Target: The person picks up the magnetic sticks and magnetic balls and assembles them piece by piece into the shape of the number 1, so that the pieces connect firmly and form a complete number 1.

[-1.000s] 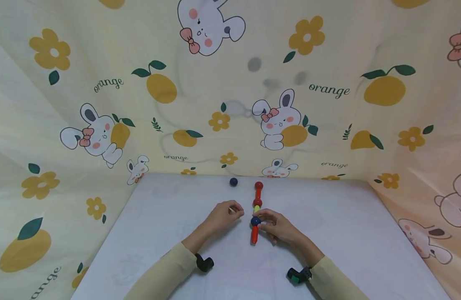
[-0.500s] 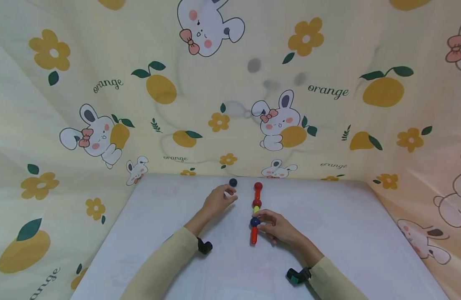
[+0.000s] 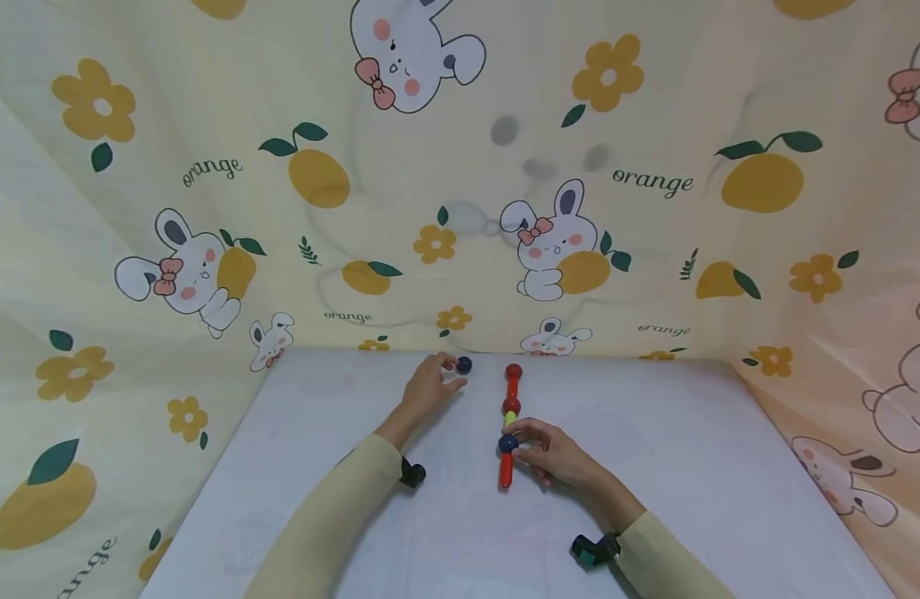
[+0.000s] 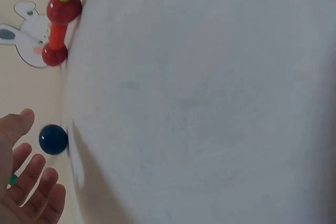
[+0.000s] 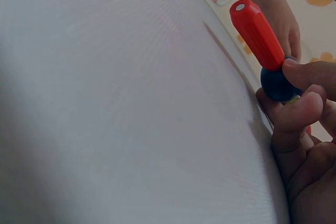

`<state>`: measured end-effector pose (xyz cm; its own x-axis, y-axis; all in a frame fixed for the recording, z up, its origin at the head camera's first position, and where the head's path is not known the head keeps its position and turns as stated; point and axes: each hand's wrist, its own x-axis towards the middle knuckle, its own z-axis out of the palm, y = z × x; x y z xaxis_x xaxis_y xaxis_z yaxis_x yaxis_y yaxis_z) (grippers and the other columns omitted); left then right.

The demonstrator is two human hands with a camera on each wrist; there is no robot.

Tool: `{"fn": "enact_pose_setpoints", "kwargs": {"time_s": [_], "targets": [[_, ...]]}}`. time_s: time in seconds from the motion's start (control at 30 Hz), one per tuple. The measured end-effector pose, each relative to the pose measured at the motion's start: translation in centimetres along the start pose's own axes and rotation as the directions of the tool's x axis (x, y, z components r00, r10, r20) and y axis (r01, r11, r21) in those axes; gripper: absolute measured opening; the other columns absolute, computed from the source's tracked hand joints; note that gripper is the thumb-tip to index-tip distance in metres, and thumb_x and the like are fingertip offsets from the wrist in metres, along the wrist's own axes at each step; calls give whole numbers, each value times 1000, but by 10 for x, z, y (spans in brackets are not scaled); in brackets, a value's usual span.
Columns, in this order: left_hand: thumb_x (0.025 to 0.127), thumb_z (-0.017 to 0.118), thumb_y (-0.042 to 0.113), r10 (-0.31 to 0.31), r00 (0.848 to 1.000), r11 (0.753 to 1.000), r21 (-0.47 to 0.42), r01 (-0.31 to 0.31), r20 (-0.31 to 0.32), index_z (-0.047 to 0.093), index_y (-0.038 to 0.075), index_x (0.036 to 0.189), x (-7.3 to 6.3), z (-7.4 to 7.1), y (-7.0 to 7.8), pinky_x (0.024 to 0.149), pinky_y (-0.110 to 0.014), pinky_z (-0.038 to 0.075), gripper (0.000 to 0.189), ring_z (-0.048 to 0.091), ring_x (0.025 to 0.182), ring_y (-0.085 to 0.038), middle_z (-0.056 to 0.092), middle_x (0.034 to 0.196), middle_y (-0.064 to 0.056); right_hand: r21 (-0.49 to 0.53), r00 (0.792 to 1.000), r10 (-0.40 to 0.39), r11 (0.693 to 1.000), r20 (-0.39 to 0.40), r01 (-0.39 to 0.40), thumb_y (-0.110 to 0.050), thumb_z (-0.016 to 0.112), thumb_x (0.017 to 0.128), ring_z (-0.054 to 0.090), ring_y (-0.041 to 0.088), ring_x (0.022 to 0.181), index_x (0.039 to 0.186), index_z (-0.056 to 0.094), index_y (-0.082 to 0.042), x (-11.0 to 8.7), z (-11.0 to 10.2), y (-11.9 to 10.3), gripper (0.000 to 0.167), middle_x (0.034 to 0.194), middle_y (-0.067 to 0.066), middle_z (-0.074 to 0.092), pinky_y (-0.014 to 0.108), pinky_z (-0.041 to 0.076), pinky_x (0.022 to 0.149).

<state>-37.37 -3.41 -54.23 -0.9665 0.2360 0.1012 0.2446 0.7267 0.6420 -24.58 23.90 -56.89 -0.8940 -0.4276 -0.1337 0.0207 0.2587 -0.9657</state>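
A dark blue ball (image 3: 463, 364) lies alone near the table's back edge. Around it, thumb and fingers spread apart, is my left hand (image 3: 428, 389); the left wrist view shows a gap between the fingertips and the ball. To the right runs a chain: a red ball (image 3: 513, 371), a red rod (image 3: 512, 388), a second red ball (image 3: 511, 406), a yellow-green rod (image 3: 510, 418), a blue ball (image 3: 508, 443) and a red rod (image 3: 506, 472) at the near end. My right hand (image 3: 556, 452) pinches the chain's blue ball between thumb and fingers, partly covering the yellow-green rod.
The white table (image 3: 655, 466) reaches back to a patterned cloth (image 3: 400, 208) with rabbits and oranges, which also hangs along both sides. Black wrist cameras sit at both cuffs, the right one (image 3: 596, 551) low over the table.
My left hand has moved away from the chain, back and to the left, to the loose dark blue ball, its fingers spreading. The right hand keeps its hold on the chain's blue ball.
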Motion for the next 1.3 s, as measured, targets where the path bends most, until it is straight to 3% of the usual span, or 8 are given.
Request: {"fn": "enact_pose_setpoints", "kwargs": {"time_s": [0.33, 0.53, 0.83, 0.97, 1.3], "targets": [[100, 80, 33, -2, 999, 1000, -25, 3, 42, 54, 14, 152, 13, 1, -7, 104, -47, 53, 61, 62, 121, -31, 60, 140, -13, 1, 1000, 12, 1000, -5, -12, -17, 71, 106, 52, 17, 55, 147, 61, -13, 0, 0, 1, 43, 136, 16, 65, 22, 47, 52], [99, 80, 34, -17, 997, 1000, -2, 17, 70, 54, 18, 155, 18, 0, -9, 106, -47, 52, 63, 62, 125, -31, 59, 141, -13, -2, 1000, -12, 1000, 13, 12, -16, 70, 106, 52, 17, 55, 147, 60, -13, 1, -1, 4, 43, 139, 17, 64, 22, 48, 52], [101, 77, 38, 10, 995, 997, 77, -18, 100, 54, 25, 157, 24, 5, -10, 115, -50, 47, 62, 56, 136, -32, 57, 150, -12, -10, 1000, -10, 1000, 8, 10, -17, 71, 106, 52, 16, 54, 147, 61, -13, 0, -1, 2, 43, 135, 16, 64, 22, 48, 52], [101, 77, 37, 10, 995, 995, 97, -20, 99, 56, 26, 156, 25, 5, -10, 116, -51, 46, 60, 56, 137, -33, 58, 150, -12, -11, 1000, -7, 1000, 4, 7, -17, 70, 106, 52, 16, 54, 147, 61, -12, -1, 0, -1, 42, 135, 15, 64, 22, 48, 51], [101, 78, 32, 6, 999, 997, 75, -10, 49, 62, 19, 139, 28, 10, -14, 105, -47, 51, 43, 60, 124, -30, 63, 139, -10, -5, 1000, -11, 1000, 9, 11, -16, 70, 106, 52, 16, 55, 147, 60, -10, -2, 0, -2, 42, 137, 17, 64, 22, 48, 52]]}}
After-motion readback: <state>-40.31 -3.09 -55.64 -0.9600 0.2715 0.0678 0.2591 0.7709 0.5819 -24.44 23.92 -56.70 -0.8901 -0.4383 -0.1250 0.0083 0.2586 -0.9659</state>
